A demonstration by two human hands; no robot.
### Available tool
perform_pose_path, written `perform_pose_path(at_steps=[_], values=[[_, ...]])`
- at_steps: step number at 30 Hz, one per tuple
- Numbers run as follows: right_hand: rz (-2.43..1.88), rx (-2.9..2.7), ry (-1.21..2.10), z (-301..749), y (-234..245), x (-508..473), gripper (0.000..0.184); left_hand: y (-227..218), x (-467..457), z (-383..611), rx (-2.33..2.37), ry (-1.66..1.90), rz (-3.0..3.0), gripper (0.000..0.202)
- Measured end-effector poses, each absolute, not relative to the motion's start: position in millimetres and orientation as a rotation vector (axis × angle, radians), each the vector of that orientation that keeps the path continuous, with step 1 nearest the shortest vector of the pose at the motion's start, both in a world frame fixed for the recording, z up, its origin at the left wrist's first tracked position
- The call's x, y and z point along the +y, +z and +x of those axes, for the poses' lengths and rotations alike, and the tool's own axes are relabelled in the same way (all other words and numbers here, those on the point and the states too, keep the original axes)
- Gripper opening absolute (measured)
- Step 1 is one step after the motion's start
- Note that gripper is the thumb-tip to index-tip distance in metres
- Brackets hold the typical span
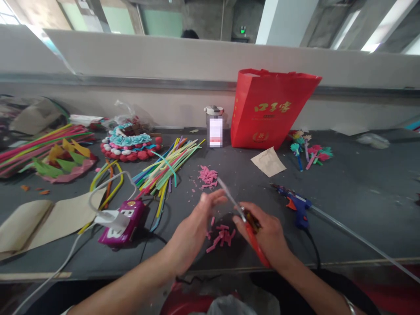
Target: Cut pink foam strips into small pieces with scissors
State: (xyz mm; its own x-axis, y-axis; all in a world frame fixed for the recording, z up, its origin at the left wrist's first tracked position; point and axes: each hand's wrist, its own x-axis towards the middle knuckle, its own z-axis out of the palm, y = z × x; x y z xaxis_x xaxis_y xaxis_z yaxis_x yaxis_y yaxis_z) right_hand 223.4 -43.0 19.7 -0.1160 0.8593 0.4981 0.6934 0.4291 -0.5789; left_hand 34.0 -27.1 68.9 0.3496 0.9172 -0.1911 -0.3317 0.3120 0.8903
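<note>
My right hand (267,234) is closed round the red handles of a pair of scissors (241,212), whose blades point up and left. My left hand (197,227) hovers beside the blades with fingers loosely curled near the tip; what it holds, if anything, is too small to make out. Under both hands lie small pink cut pieces (221,238) on the dark table (344,210). A second heap of pink bits (208,176) lies farther back.
Coloured strips (164,168) fan out left of centre. A purple device (123,223) with a white cable sits at the left, a blue glue gun (295,203) at the right. Behind stand a red bag (269,109), a jar (215,126), a decorated wreath (129,144) and small flowers (311,153).
</note>
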Motion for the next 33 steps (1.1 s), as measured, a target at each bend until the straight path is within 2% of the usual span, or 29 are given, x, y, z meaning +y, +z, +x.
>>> perform_pose_path(at_steps=[2, 5, 10, 13, 18, 22, 25, 27, 33], values=[[-1.395, -1.782, 0.232, 232, 22, -40, 0.018, 66, -15, 24, 1.042, 1.065, 1.246, 0.030], [-1.445, -1.719, 0.202, 241, 23, -40, 0.020, 57, 2, 10, 1.131, 1.025, 1.793, 0.011], [-1.467, -1.720, 0.230, 244, 20, -45, 0.020, 40, 5, 8, 1.266, 0.618, 2.434, 0.007], [-1.452, -1.748, 0.230, 241, 19, -48, 0.020, 35, -1, 14, 1.336, 0.369, 2.612, 0.010], [-1.407, -1.808, 0.156, 237, 16, -46, 0.022, 29, -2, 21, 1.346, 0.273, 2.657, 0.011], [-1.398, -1.800, 0.197, 230, 16, -45, 0.020, 30, -3, 23, 1.331, 0.517, 2.477, 0.009], [-1.369, -1.757, 0.334, 223, 19, -48, 0.021, 37, -12, 27, 1.275, 0.782, 2.099, 0.009], [-1.334, -1.748, 0.462, 217, 21, -52, 0.023, 42, -19, 30, 1.235, 0.823, 1.902, 0.009], [-1.362, -1.529, 0.903, 199, 29, -60, 0.026, 45, -28, 36, 1.223, 0.941, 1.834, 0.011]])
